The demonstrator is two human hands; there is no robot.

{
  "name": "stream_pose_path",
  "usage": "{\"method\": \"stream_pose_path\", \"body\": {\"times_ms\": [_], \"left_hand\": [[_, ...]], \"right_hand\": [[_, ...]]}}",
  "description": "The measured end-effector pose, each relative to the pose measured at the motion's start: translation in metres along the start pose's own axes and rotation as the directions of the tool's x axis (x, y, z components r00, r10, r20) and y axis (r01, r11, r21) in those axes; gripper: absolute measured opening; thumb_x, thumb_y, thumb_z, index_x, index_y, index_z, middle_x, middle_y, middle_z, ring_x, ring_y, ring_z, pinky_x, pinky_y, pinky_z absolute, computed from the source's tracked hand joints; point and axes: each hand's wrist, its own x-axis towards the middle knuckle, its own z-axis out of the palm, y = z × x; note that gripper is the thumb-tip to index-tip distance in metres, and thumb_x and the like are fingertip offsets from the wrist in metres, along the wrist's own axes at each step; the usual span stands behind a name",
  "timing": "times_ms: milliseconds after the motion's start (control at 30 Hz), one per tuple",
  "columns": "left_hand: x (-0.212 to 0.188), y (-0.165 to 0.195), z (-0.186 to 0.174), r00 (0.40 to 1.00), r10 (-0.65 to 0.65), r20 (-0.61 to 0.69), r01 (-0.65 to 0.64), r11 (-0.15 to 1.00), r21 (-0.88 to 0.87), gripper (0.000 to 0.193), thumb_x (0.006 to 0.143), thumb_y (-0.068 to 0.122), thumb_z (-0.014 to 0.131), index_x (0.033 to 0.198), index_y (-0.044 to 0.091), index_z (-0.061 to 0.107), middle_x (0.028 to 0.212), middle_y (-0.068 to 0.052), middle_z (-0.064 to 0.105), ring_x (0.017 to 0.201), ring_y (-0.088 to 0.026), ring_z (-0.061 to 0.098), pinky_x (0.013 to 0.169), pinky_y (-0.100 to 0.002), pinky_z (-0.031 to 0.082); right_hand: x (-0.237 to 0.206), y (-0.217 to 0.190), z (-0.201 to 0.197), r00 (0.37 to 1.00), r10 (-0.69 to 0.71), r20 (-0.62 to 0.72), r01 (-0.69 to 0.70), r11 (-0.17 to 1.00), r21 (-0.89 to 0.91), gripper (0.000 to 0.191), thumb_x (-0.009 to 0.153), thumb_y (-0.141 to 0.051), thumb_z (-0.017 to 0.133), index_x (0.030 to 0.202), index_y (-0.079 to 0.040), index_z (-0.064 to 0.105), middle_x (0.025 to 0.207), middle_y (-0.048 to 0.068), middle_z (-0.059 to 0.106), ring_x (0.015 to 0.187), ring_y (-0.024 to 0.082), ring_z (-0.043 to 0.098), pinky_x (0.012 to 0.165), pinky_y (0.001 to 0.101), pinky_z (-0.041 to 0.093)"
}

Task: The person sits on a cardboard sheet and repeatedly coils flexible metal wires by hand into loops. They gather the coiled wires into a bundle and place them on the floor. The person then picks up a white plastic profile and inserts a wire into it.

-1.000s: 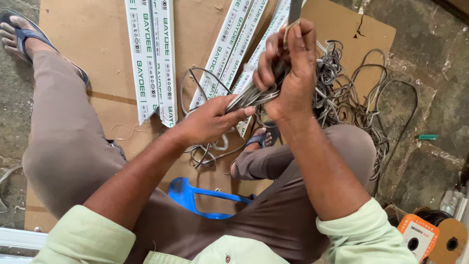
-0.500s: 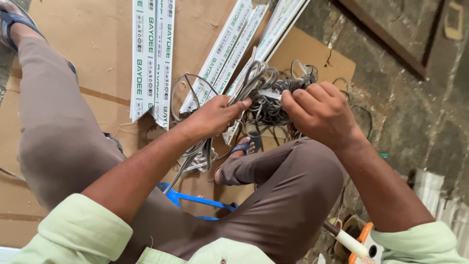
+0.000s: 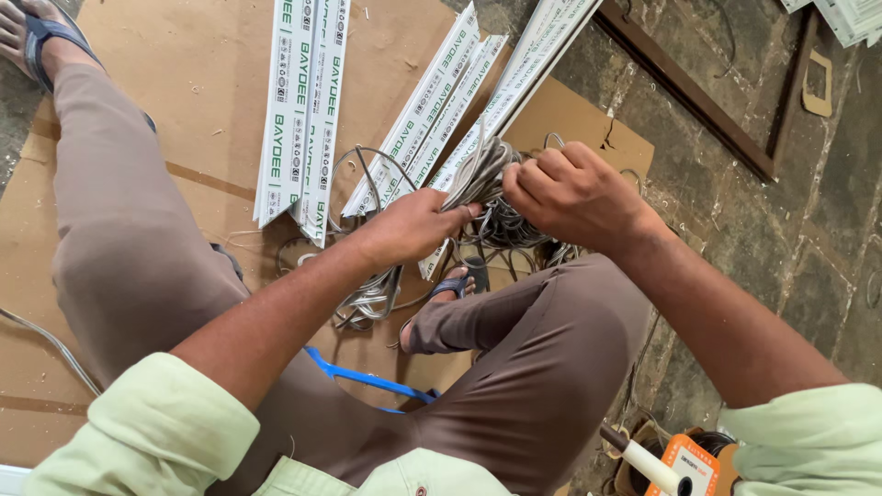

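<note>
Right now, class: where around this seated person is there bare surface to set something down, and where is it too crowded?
Free: the cardboard sheet between the outstretched leg and the white printed strips, and the stone floor beyond the right hand. Crowded: around the wire bundle that both the right and left hand grip.

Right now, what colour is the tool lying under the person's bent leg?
Blue tool, seen in the head view.

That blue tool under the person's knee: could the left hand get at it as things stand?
Probably not right away. The left hand pinches the grey wire bundle, and the blue tool lies partly tucked under the bent leg.
</note>
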Motion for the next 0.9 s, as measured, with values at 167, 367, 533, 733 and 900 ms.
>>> {"method": "stream_pose_path", "body": {"times_ms": [167, 367, 533, 733, 900], "left_hand": [[0.0, 0.004, 0.003, 0.998, 0.029, -0.059, -0.03, 0.999, -0.025, 0.056, 0.096, 0.055, 0.058, 0.08, 0.002, 0.067, 0.058, -0.007, 0.058, 0.057, -0.019, 0.057, 0.057, -0.04, 0.047], [0.0, 0.012, 0.003, 0.996, 0.049, -0.077, -0.061, 0.985, -0.162, 0.053, 0.096, 0.052, 0.061, 0.075, 0.003, 0.066, 0.055, 0.0, 0.05, 0.053, -0.014, 0.048, 0.051, -0.038, 0.042], [-0.009, 0.003, -0.004, 0.997, -0.079, -0.013, 0.067, 0.919, -0.389, 0.051, 0.095, 0.049, 0.064, 0.065, 0.011, 0.049, 0.053, 0.004, 0.039, 0.044, -0.011, 0.037, 0.04, -0.034, 0.031], [-0.006, -0.008, -0.012, 1.0, 0.021, 0.021, -0.007, 0.855, -0.519, 0.052, 0.097, 0.051, 0.063, 0.062, 0.015, 0.048, 0.052, 0.006, 0.042, 0.043, -0.009, 0.035, 0.04, -0.03, 0.028], [0.0, -0.01, -0.005, 0.991, 0.02, 0.134, 0.051, 0.861, -0.506, 0.055, 0.098, 0.052, 0.063, 0.062, 0.016, 0.044, 0.054, 0.007, 0.038, 0.044, -0.007, 0.031, 0.04, -0.029, 0.024]], "right_hand": [[-0.001, 0.004, 0.015, 0.998, -0.046, 0.04, 0.046, 0.999, -0.006, 0.021, 0.092, -0.02, 0.068, 0.108, -0.007, 0.067, 0.09, 0.0, 0.066, 0.083, 0.014, 0.064, 0.073, 0.0295, 0.053], [-0.032, 0.022, 0.045, 0.991, -0.049, 0.126, 0.074, 0.976, -0.203, 0.011, 0.1, -0.019, 0.065, 0.102, -0.008, 0.065, 0.077, -0.002, 0.061, 0.067, 0.009, 0.059, 0.056, 0.0254, 0.048], [-0.097, 0.075, 0.04, 0.885, 0.348, 0.311, -0.236, 0.909, -0.345, 0.035, 0.11, -0.013, 0.06, 0.076, -0.015, 0.051, 0.065, -0.004, 0.053, 0.06, 0.007, 0.05, 0.053, 0.0247, 0.042], [-0.123, 0.038, 0.007, 0.886, 0.451, 0.11, -0.428, 0.886, -0.18, 0.017, 0.11, -0.012, 0.06, 0.093, -0.011, 0.063, 0.079, 0.002, 0.064, 0.068, 0.012, 0.059, 0.06, 0.0296, 0.044], [-0.062, 0.01, -0.019, 0.949, 0.292, -0.116, -0.297, 0.954, -0.029, 0.001, 0.109, -0.01, 0.068, 0.108, -0.009, 0.069, 0.089, 0.001, 0.07, 0.079, 0.012, 0.066, 0.064, 0.0295, 0.041]]}}
